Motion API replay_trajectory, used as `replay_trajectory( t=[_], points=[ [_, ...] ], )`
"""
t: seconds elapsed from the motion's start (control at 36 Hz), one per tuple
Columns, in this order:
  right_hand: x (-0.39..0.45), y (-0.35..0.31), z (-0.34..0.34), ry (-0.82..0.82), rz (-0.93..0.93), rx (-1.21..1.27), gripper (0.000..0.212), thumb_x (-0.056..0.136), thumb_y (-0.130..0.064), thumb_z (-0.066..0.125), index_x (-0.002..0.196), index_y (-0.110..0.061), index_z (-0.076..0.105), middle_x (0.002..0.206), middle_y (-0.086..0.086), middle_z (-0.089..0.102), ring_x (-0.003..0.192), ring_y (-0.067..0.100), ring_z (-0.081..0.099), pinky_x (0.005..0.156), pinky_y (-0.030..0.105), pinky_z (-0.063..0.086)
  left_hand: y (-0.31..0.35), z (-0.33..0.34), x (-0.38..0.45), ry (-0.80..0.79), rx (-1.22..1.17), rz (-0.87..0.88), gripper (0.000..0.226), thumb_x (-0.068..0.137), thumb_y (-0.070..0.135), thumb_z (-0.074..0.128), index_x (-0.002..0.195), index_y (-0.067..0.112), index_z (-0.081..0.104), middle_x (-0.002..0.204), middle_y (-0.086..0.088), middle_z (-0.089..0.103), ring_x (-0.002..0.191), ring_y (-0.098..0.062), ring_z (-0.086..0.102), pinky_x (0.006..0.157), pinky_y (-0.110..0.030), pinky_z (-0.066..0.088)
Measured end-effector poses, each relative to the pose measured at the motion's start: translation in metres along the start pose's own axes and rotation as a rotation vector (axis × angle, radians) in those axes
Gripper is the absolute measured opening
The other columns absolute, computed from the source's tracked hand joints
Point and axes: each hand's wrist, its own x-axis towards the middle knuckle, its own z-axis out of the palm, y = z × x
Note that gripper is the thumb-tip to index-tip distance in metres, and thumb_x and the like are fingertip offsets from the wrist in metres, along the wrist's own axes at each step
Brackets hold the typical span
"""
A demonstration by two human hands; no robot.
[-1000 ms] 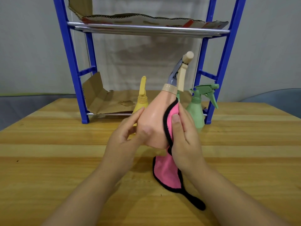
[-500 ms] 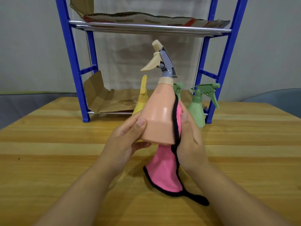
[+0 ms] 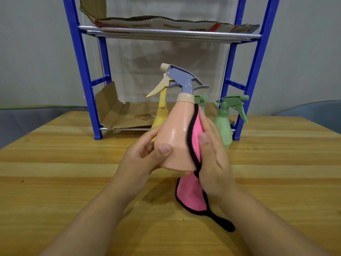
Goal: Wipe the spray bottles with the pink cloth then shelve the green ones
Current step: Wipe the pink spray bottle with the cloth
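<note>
1. The blue rack (image 3: 257,58) has two shelves, both lined with cardboard (image 3: 118,112). Can't tell for sure if the bottles behind the hands stand on the bottom shelf or just in front of it.
2. The peach bottle (image 3: 175,137) is up off the table (image 3: 55,163), tilted a bit, with its grey and cream trigger head pointing left.
3. The left hand (image 3: 143,159) grips the bottle's lower left side: thumb curled on the front, fingers round the back.
4. The right hand (image 3: 214,156) presses the cloth (image 3: 191,193) against the bottle's right side with fairly straight fingers. The rest of the cloth hangs down, and its black loop lies on the table.
5. Count: four bottles. One peach, one yellow bottle (image 3: 162,111) behind the left hand, and two green. The right green bottle (image 3: 224,124) is in clear view, while the other green bottle (image 3: 201,101) only shows its head behind the peach one.
6. One cloth, one rack.
</note>
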Motion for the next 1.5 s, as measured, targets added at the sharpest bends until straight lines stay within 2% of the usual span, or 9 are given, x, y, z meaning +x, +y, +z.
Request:
replay_trajectory(
  t=[0.14, 0.25, 0.47, 0.67, 0.78, 1.11, 1.31, 1.42, 1.5],
  points=[
    [0.001, 0.005, 0.001, 0.041, 0.211, 0.204, 0.050, 0.091, -0.050, 0.037, 0.130, -0.023, 0.053, 0.127, -0.002, 0.061, 0.123, 0.013, 0.054, 0.108, 0.044, 0.040, -0.001, 0.000, 0.002, -0.006, -0.005, -0.033, 0.070, 0.051, 0.061, 0.081, 0.116, 0.041, 0.065, 0.119, 0.008, 0.066, 0.106, -0.012, 0.065, 0.076, -0.025, 0.054],
    [0.001, 0.006, 0.002, 0.011, 0.113, 0.053, 0.041, 0.098, -0.038, 0.036, 0.137, -0.030, 0.041, 0.133, -0.026, 0.049, 0.129, -0.003, 0.041, 0.106, 0.018, 0.036, 0.000, -0.001, 0.004, 0.142, 0.006, -0.011, 0.059, 0.063, 0.039, 0.070, 0.121, 0.039, 0.057, 0.120, 0.004, 0.062, 0.099, -0.004, 0.066, 0.076, -0.023, 0.056],
    [0.003, 0.008, -0.004, -0.042, -0.113, -0.249, 0.065, 0.098, -0.050, 0.029, 0.148, -0.010, 0.027, 0.147, 0.000, 0.036, 0.137, 0.004, 0.032, 0.110, 0.017, 0.028, -0.004, 0.000, 0.000, 0.022, 0.130, 0.045, 0.060, 0.057, 0.045, 0.081, 0.114, 0.042, 0.063, 0.116, 0.009, 0.068, 0.107, -0.013, 0.064, 0.078, -0.028, 0.056],
    [0.003, 0.003, -0.003, 0.000, 0.216, 0.238, 0.030, 0.098, -0.040, 0.039, 0.112, -0.026, 0.062, 0.104, -0.015, 0.070, 0.103, -0.002, 0.061, 0.088, 0.016, 0.047, -0.004, 0.000, 0.001, -0.009, 0.020, -0.027, 0.056, 0.050, 0.047, 0.084, 0.104, 0.044, 0.069, 0.109, 0.012, 0.071, 0.099, -0.009, 0.067, 0.072, -0.024, 0.055],
    [0.001, 0.005, 0.001, 0.025, 0.188, 0.090, 0.046, 0.094, -0.047, 0.036, 0.131, -0.024, 0.052, 0.126, -0.009, 0.060, 0.123, 0.009, 0.052, 0.106, 0.038, 0.042, 0.000, 0.002, 0.003, 0.075, 0.062, -0.065, 0.068, 0.060, 0.041, 0.079, 0.124, 0.038, 0.056, 0.116, 0.006, 0.065, 0.093, -0.006, 0.068, 0.072, -0.029, 0.058],
    [0.002, 0.007, -0.002, -0.032, -0.031, -0.196, 0.058, 0.095, -0.044, 0.035, 0.147, -0.020, 0.032, 0.147, -0.011, 0.037, 0.136, 0.000, 0.032, 0.107, 0.013, 0.029, -0.003, 0.005, -0.001, 0.066, 0.154, 0.067, 0.084, 0.048, 0.056, 0.083, 0.123, 0.033, 0.054, 0.110, 0.011, 0.070, 0.101, -0.007, 0.066, 0.071, -0.019, 0.054],
    [0.004, 0.003, 0.001, -0.006, 0.306, 0.269, 0.038, 0.093, -0.056, 0.035, 0.108, -0.033, 0.061, 0.096, -0.017, 0.071, 0.096, -0.004, 0.064, 0.080, 0.014, 0.049, -0.003, 0.006, 0.002, 0.117, 0.116, 0.110, 0.087, 0.043, 0.057, 0.084, 0.122, 0.035, 0.056, 0.118, 0.018, 0.065, 0.108, -0.003, 0.061, 0.074, -0.020, 0.054],
    [-0.003, 0.006, 0.004, 0.001, 0.196, 0.027, 0.059, 0.092, -0.056, 0.030, 0.142, -0.027, 0.039, 0.139, -0.009, 0.049, 0.133, 0.007, 0.041, 0.112, 0.037, 0.035, -0.005, 0.004, 0.006, 0.152, 0.129, 0.062, 0.072, 0.059, 0.044, 0.081, 0.126, 0.037, 0.056, 0.126, 0.010, 0.060, 0.109, -0.006, 0.062, 0.080, -0.025, 0.056],
    [-0.002, 0.008, 0.002, -0.007, 0.106, -0.150, 0.066, 0.092, -0.058, 0.029, 0.150, -0.026, 0.023, 0.150, -0.008, 0.032, 0.138, -0.004, 0.026, 0.114, 0.021, 0.026, -0.005, 0.002, 0.008, 0.131, 0.225, 0.028, 0.071, 0.066, 0.048, 0.076, 0.131, 0.041, 0.050, 0.130, 0.011, 0.057, 0.114, -0.008, 0.058, 0.089, -0.031, 0.053]
  ],
)
